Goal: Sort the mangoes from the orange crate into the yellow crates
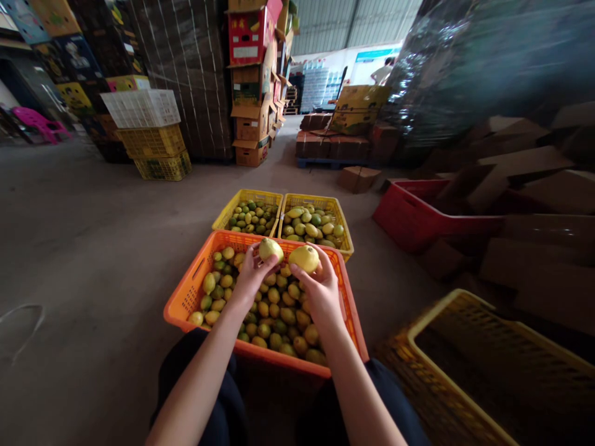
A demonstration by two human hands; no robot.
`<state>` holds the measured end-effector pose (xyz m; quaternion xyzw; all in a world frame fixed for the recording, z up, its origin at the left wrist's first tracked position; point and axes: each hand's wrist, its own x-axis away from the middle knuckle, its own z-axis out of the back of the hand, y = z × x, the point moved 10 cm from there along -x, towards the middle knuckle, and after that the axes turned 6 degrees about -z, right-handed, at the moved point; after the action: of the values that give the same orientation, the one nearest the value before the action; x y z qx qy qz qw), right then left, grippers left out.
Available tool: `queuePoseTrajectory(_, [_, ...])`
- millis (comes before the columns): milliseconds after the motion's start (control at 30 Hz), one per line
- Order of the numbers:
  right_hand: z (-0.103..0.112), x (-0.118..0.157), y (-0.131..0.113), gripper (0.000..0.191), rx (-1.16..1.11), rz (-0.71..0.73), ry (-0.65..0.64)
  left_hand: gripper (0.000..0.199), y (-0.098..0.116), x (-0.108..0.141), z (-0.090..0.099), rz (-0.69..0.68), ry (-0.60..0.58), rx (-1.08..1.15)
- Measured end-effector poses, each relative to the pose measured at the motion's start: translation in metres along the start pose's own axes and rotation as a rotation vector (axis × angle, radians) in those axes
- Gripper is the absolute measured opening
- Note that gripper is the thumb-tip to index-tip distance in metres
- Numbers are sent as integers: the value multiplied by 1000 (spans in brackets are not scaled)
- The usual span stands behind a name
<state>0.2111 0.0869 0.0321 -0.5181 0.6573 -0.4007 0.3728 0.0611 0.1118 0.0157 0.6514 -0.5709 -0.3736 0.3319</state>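
Note:
My left hand (pixel 255 271) is closed around a pale yellow-green lemon (pixel 271 250). A larger, yellower lemon (pixel 304 258) sits in my right hand (pixel 321 282), gripped between thumb and fingers. Both fruits are held side by side, slightly apart, above the far part of an orange plastic crate (pixel 186 303). That crate stands between my knees and holds many loose lemons (pixel 274 311), from green to yellow. My forearms hide part of them. Just beyond it are a left yellow crate (pixel 223 217) and a right yellow crate (pixel 344 232), both holding similar fruit.
At lower right stands a yellow crate (pixel 458 297), with a red crate (pixel 404 217) and cardboard piles (pixel 525 179) behind it. Stacked crates (pixel 153 139) and box towers (pixel 251 87) rise at the back left. A pallet (pixel 325 163) bears boxes farther back.

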Motion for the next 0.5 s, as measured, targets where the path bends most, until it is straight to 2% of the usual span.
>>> queuePoseTrajectory(100, [0, -1, 7, 50, -76, -78, 20, 31, -7, 2, -4, 117, -14, 87])
queuePoseTrajectory(200, [-1, -1, 15, 37, -198, -177, 28, 39, -11, 2, -9, 205, -42, 147])
queuePoseTrajectory(267, [0, -2, 20, 30, -280, -257, 31, 43, -11, 2, -8, 223, -52, 90])
queuePoseTrajectory(333, [7, -2, 21, 28, -349, -325, 64, 43, -16, 9, -9, 247, -121, -86])
queuePoseTrajectory(400, [18, -3, 20, 26, -415, -382, 113, 37, -30, 29, -18, 313, -329, -332])
queuePoseTrajectory(500, [33, -2, 22, 24, -472, -483, 133, 19, -79, 97, -32, 552, -865, -658])
